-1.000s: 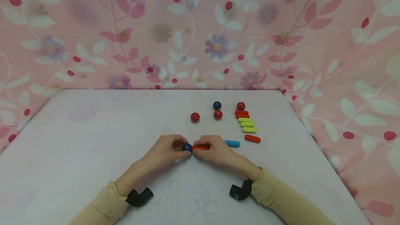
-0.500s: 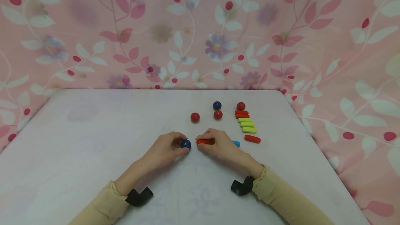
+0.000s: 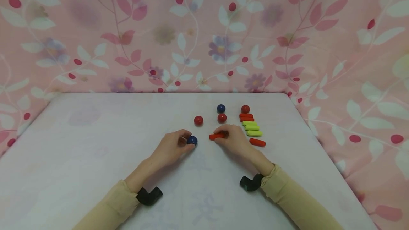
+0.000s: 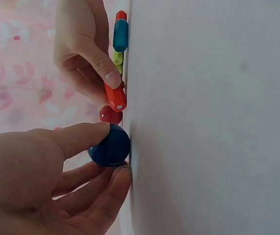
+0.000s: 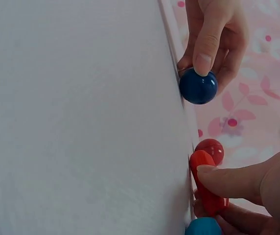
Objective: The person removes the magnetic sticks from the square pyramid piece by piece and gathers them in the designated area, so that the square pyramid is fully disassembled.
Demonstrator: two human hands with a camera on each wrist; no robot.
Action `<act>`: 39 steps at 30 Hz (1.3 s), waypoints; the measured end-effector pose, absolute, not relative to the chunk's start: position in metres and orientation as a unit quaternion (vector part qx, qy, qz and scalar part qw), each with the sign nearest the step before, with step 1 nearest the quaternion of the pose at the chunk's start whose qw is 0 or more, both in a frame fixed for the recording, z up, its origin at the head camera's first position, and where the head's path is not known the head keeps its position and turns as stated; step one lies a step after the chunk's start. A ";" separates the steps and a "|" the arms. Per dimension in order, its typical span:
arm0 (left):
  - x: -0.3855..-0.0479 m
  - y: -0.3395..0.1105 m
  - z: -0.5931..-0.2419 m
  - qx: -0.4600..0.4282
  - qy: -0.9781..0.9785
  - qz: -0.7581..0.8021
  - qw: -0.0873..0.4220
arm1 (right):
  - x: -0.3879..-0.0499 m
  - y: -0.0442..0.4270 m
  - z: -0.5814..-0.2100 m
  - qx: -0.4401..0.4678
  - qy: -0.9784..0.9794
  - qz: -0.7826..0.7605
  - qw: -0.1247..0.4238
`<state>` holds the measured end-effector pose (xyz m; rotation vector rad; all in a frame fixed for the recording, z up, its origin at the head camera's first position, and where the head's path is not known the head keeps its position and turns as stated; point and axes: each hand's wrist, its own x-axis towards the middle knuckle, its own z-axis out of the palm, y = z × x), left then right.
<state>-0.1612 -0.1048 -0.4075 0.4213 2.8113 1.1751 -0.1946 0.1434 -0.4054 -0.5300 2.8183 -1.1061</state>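
My left hand [image 3: 169, 148] pinches a shiny dark blue ball [image 3: 192, 141] between thumb and fingers, low over the white tabletop. In the left wrist view the blue ball [image 4: 111, 147] sits against the thumb tip. To the right, my right hand [image 3: 235, 141] grips a short red stick [image 3: 214, 137] by its sides. Its free end points at the blue ball, with a gap between them. A small pale dot marks that end of the red stick [image 4: 115, 98] in the left wrist view. A blue stick [image 5: 203, 226] lies by the right hand, hidden in the head view.
Behind the hands lie red balls [image 3: 198, 120] and a second dark blue ball [image 3: 221, 108]. At the right, red sticks [image 3: 246, 115] and yellow-green sticks [image 3: 252, 128] form a column, with a loose red stick [image 3: 257, 142] in front. A floral cloth [image 3: 191, 45] hangs behind the table.
The red stick and blue ball, end to end a second ago, are now apart. My right hand has moved back and right, covering the blue stick; my left hand has moved slightly back.
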 end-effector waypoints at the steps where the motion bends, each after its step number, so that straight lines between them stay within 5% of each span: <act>1: -0.163 -0.104 -0.408 0.131 0.913 0.384 0.034 | -0.196 0.144 -0.405 -0.170 0.917 -0.360 0.032; 39: -0.177 -0.091 -0.406 0.119 0.928 0.351 0.036 | -0.203 0.158 -0.406 -0.148 0.929 -0.335 0.044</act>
